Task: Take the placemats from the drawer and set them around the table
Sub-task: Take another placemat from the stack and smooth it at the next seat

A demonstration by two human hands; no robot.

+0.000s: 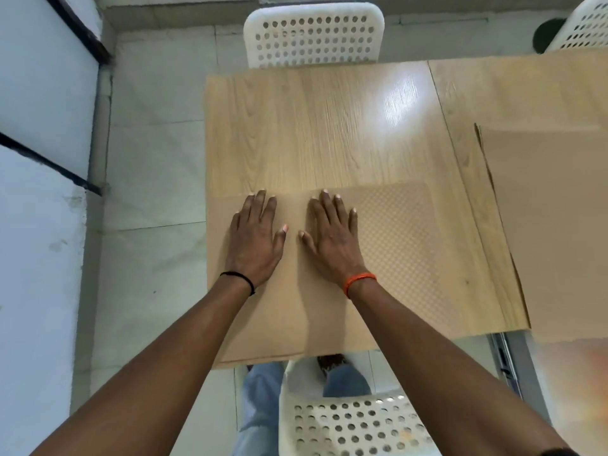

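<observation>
Tan placemat [394, 258] under both flat hands [255, 240]

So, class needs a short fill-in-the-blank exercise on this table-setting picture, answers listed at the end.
1. Both hands, the left hand and the right hand, lie ____ on the placemat.
2. The right wrist wears a band coloured ____.
3. The chair across the table is coloured ____.
4. A second placemat lies to the person's ____.

Answers: flat; orange; white; right
</observation>
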